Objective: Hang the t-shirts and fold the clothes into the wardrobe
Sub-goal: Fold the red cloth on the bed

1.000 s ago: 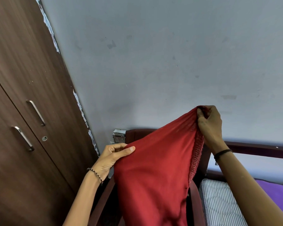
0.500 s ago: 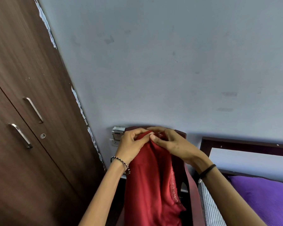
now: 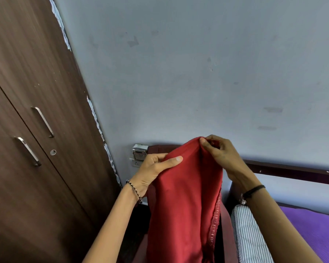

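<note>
A red cloth [image 3: 184, 202] hangs upright in front of me, held by its top edge. My left hand [image 3: 152, 169] grips the left part of that edge, thumb lying across the front of the fabric. My right hand [image 3: 222, 156] pinches the top right corner, a little higher than the left. The cloth's lower part runs out of the frame at the bottom. A stitched hem shows along its right side. The brown wardrobe [image 3: 27, 130] stands at the left with both doors closed.
The wardrobe doors carry two metal handles [image 3: 43, 121] and a keyhole. A dark wooden chair back [image 3: 160, 148] sits behind the cloth, with a small device and wall socket [image 3: 139, 154] beside it. A striped mattress [image 3: 249, 236] and purple sheet [image 3: 311, 230] lie right.
One second ago my hands held the cloth spread wide. They then came together at its top. Now they have parted a little, the right hand higher than the left.
</note>
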The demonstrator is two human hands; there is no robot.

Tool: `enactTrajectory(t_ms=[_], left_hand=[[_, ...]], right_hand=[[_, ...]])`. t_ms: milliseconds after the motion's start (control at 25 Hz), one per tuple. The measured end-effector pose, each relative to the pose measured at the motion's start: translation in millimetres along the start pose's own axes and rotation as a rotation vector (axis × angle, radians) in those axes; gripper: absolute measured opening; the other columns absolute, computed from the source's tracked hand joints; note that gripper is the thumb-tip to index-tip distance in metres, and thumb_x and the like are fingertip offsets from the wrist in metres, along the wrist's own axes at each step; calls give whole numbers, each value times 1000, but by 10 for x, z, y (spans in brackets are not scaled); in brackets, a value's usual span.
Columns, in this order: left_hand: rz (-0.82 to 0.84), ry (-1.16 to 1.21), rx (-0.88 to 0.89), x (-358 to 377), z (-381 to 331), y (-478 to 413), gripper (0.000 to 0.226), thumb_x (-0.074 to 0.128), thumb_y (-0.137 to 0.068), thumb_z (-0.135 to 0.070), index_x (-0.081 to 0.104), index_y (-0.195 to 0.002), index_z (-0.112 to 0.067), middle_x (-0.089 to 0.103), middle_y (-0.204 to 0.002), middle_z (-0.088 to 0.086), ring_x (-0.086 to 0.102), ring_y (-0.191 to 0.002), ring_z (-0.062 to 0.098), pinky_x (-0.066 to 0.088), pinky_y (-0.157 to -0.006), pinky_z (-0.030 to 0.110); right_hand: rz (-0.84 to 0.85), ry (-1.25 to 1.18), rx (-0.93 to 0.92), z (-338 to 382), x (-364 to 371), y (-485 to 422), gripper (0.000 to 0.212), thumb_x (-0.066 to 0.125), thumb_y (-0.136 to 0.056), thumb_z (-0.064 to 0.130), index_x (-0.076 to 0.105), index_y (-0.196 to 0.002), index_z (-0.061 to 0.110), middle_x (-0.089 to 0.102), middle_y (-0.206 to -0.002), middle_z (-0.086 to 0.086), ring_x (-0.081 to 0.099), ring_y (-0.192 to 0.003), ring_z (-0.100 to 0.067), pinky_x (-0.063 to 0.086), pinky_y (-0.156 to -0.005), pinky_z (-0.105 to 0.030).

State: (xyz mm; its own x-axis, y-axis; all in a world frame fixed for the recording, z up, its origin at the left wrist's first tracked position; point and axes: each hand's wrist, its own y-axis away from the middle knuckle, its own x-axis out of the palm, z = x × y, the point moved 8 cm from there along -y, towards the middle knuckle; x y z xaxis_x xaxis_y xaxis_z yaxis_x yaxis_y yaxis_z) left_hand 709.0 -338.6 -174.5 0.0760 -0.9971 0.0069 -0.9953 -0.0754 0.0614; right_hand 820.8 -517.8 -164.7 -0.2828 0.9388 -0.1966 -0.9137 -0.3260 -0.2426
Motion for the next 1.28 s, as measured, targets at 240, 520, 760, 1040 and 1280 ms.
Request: enactTrajectory(t_ms=[240,520,760,1040,1280], left_hand=[[98,145,39,-163,-107,75,42,79,-70,-24,73,-102,4,70,-98,23,68,-80,25,55,-75,27],[104,24,142,-324,-261,44,42,79,-67,-27,75,-101,-4,73,-100,13,67,-95,25,55,-86,28],[59,-289,195,-449,-404,56,47,83,-74,-28,70,-103,6,68,-106,30,67,-94,29,51,-94,50],[-507,-701,302,-845,-439,-66,49,80,-75,-49,55,-65,-8,58,-65,10,49,-57,16,42,-59,33],[-149,-499,166,-756,-247,-114,28,87,-72,-27,63,-71,-13,67,-71,2,57,-66,10,46,-69,27]], right_hand=[[-214,11,8,-92,-371,-104,40,67,-88,55,69,-82,16,64,-73,-15,54,-68,-14,41,-70,-35],[-392,-1,35,-121,-533,-113,31,67,-96,46,71,-86,18,71,-82,-8,59,-74,-13,46,-75,-35],[-414,27,40,-89,-571,-113,28,67,-97,42,71,-88,16,71,-82,-7,59,-74,-11,45,-74,-30],[-446,48,122,-294,-481,-46,26,66,-97,44,73,-94,19,73,-87,1,63,-84,-15,48,-80,-33],[-516,60,131,-277,-564,62,27,66,-98,40,73,-98,14,72,-89,0,64,-86,-16,43,-71,-24]])
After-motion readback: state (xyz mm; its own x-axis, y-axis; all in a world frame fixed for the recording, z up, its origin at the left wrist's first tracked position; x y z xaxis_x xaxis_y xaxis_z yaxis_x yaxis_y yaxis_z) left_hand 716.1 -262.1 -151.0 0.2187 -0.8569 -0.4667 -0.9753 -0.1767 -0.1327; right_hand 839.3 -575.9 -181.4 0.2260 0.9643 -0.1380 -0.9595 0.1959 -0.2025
